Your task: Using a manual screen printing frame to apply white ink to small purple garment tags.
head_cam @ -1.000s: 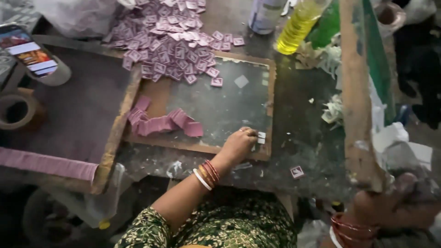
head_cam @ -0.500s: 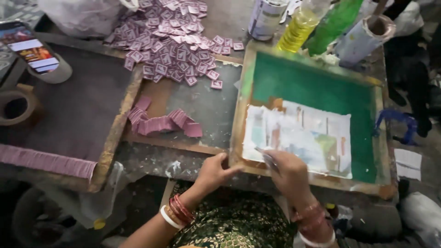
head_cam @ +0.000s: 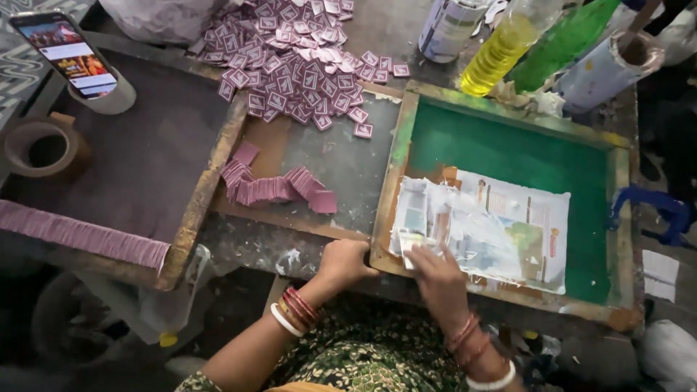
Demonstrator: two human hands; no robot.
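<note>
Left hand [head_cam: 347,263] curled on the near-left corner of green-meshed wooden screen frame [head_cam: 508,196], right hand [head_cam: 435,279] pinching small pale squeegee [head_cam: 412,241] on the mesh, pink square tags [head_cam: 290,65] at eleven o'clock on the tabletop [head_cam: 138,160]

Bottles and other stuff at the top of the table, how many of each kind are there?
Yellow bottle: 1
Green bottle: 1
White can: 1
Paper roll: 1
Total: 4
They stand behind the green screen frame, which the left hand grips while the right hand presses a small scraper on it.
</note>
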